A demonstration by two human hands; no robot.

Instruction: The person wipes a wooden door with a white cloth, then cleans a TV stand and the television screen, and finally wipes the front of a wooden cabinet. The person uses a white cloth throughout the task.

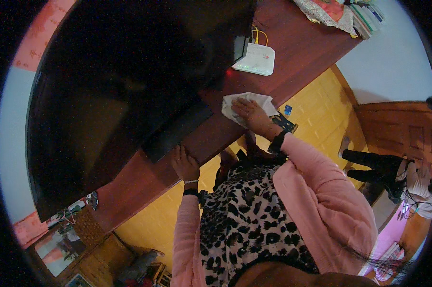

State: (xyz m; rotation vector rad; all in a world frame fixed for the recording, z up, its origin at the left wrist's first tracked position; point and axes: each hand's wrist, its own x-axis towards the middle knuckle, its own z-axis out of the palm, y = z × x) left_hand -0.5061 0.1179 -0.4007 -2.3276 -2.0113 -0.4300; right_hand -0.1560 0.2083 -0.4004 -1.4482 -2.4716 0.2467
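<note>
My right hand (pixel 253 114) lies palm down on a white cloth (pixel 230 102), pressing it against the top of a reddish-brown wooden table (pixel 209 138) near its front edge. The cloth spreads out around my fingers. Further left, my left hand (pixel 186 165) rests on the same edge with its fingers a little apart and nothing in it. Just beyond those fingertips is a long flat black piece (pixel 180 131), perhaps the television's base. A large dark television (pixel 94 125) rises over it. Both wrists wear dark bands.
A white router (pixel 259 61) with lit green lights and a yellow cable stands behind the cloth. Books (pixel 368 19) are stacked at the table's far end. A small blue packet (pixel 288 109) lies on the yellow floor (pixel 320 104). Another person (pixel 377 166) stands at right, near a wooden door.
</note>
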